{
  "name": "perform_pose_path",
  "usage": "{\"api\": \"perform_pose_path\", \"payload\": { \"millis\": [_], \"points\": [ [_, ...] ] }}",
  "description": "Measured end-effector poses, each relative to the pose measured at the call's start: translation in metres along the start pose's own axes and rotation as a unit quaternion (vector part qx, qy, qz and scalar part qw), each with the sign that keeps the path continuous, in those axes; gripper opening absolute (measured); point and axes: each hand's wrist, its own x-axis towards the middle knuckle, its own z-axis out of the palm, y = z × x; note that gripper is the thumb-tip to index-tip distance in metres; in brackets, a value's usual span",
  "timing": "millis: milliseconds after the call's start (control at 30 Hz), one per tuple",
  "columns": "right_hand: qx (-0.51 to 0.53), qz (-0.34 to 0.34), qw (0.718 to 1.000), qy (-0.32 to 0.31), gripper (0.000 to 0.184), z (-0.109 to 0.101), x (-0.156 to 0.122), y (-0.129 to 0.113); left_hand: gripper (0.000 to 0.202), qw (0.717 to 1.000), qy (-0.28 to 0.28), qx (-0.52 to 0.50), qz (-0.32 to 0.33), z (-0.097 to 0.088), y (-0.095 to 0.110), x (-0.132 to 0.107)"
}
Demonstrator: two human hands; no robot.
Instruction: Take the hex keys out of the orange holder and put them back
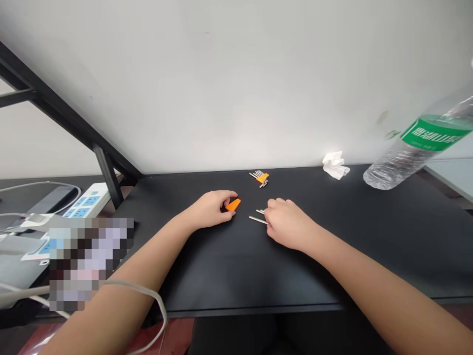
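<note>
My left hand [212, 209] rests on the black table [332, 256] with its fingers closed on a small orange holder [233, 204]. My right hand [286, 222] lies just to the right, its fingers curled over a few thin silver hex keys [257, 219] that stick out to the left. Farther back, near the wall, lies a second orange holder [261, 178] with several silver keys fanned out of it.
A crumpled white tissue [335, 165] sits at the back right. A clear water bottle [417, 145] with a green label looms at the right edge. A white power strip [86, 199], cables and a black frame strut [107, 180] are to the left.
</note>
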Motion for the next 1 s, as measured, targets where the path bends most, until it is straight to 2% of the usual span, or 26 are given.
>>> {"api": "perform_pose_path", "payload": {
  "millis": [100, 233, 367, 533, 733, 867, 933, 1000],
  "points": [
    [0.008, -0.007, 1.0, 0.0, 0.011, 0.002, -0.001, -0.007, 0.054, 1.0, -0.019, 0.003, 0.013, -0.002, 0.001, -0.001],
    [0.046, 0.003, 0.999, -0.01, 0.01, 0.004, 0.001, -0.012, 0.04, 0.998, -0.052, -0.006, 0.032, -0.01, 0.006, -0.003],
    [0.069, -0.008, 0.998, 0.003, 0.011, 0.007, 0.003, -0.015, 0.033, 0.996, -0.077, -0.03, 0.02, -0.016, 0.014, -0.004],
    [0.103, -0.037, 0.994, -0.006, 0.014, 0.01, 0.005, -0.02, 0.029, 0.996, -0.085, -0.032, 0.008, -0.012, 0.013, -0.005],
    [0.164, -0.03, 0.986, -0.007, 0.014, 0.009, 0.007, -0.02, 0.041, 0.998, -0.06, -0.029, 0.013, -0.008, 0.01, -0.007],
    [0.214, -0.027, 0.976, 0.009, 0.017, 0.011, 0.008, -0.015, 0.04, 0.997, -0.045, -0.049, 0.032, -0.003, 0.014, -0.008],
    [0.253, -0.028, 0.967, 0.03, 0.019, 0.011, 0.008, -0.011, 0.039, 0.996, -0.016, -0.048, 0.071, 0.001, 0.016, -0.008],
    [0.314, -0.016, 0.948, 0.048, 0.018, 0.009, 0.007, -0.006, 0.04, 0.992, 0.043, -0.037, 0.116, 0.005, 0.017, -0.008]
  ]
}}
